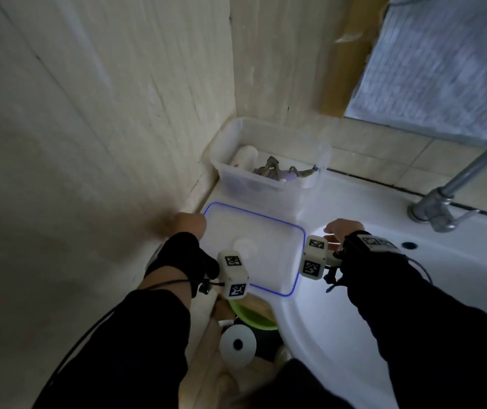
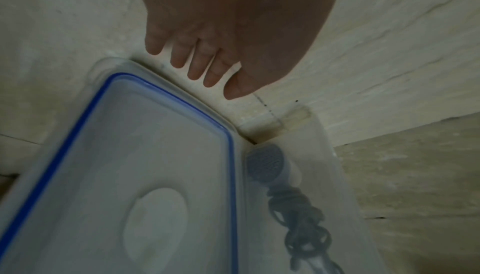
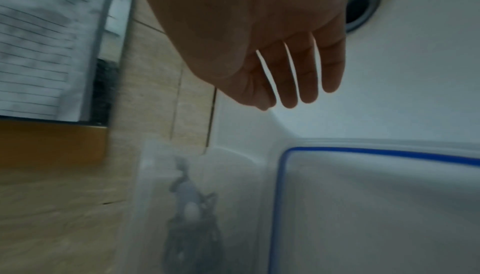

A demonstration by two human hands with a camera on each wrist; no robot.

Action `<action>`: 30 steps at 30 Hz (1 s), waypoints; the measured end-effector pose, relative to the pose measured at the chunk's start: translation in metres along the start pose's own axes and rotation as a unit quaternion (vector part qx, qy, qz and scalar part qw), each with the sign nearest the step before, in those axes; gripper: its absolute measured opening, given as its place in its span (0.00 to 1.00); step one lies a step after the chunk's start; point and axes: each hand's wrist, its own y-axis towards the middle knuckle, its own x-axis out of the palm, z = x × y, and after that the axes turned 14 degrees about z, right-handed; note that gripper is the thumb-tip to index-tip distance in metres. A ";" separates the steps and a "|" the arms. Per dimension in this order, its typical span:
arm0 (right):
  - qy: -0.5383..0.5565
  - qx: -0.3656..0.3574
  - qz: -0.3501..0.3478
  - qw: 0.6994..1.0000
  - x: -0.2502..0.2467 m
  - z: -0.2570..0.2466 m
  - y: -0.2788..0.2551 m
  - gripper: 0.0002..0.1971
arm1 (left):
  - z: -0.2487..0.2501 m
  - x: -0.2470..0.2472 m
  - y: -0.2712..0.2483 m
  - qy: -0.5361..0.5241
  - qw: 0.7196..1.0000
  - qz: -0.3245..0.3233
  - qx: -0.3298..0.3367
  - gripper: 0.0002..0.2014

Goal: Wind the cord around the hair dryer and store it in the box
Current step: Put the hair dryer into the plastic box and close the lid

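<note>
The hair dryer lies inside the clear plastic box in the corner, its grey cord wound around it. Through the box wall the dryer's mesh end and wound cord show, blurred in the right wrist view. The clear lid with a blue seal lies flat in front of the box. My left hand hovers at the lid's left far corner, fingers straight, holding nothing. My right hand hovers beside the lid's right edge, fingers relaxed and empty.
A white washbasin with a drain lies to the right, a metal tap behind it. Tiled walls close the left and back. A window is at the upper right. A green bowl and paper roll sit below the counter.
</note>
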 end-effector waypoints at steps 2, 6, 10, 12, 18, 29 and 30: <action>-0.001 0.030 -0.001 1.000 0.012 0.010 -0.004 0.09 | -0.008 0.005 -0.001 0.028 0.999 -0.024 0.002 0.20; -0.016 0.046 -0.027 0.998 0.030 0.020 -0.009 0.11 | -0.018 0.014 0.005 0.087 0.994 -0.060 0.017 0.21; -0.021 0.042 -0.033 0.998 0.038 0.023 -0.011 0.15 | -0.023 0.015 0.008 0.105 0.993 -0.054 0.022 0.21; -0.019 0.040 -0.038 0.998 0.036 0.024 -0.012 0.15 | -0.022 0.013 0.008 0.104 0.993 -0.053 0.022 0.21; -0.035 -0.002 -0.041 0.999 0.018 0.015 -0.021 0.11 | -0.011 -0.002 -0.002 0.092 0.992 -0.080 0.015 0.21; -0.023 -0.071 0.038 0.996 -0.042 -0.050 -0.081 0.13 | 0.045 -0.066 -0.032 -0.025 0.995 -0.060 0.076 0.21; -0.016 -0.083 0.033 0.996 -0.047 -0.054 -0.086 0.13 | 0.047 -0.070 -0.031 -0.063 0.994 -0.052 0.076 0.22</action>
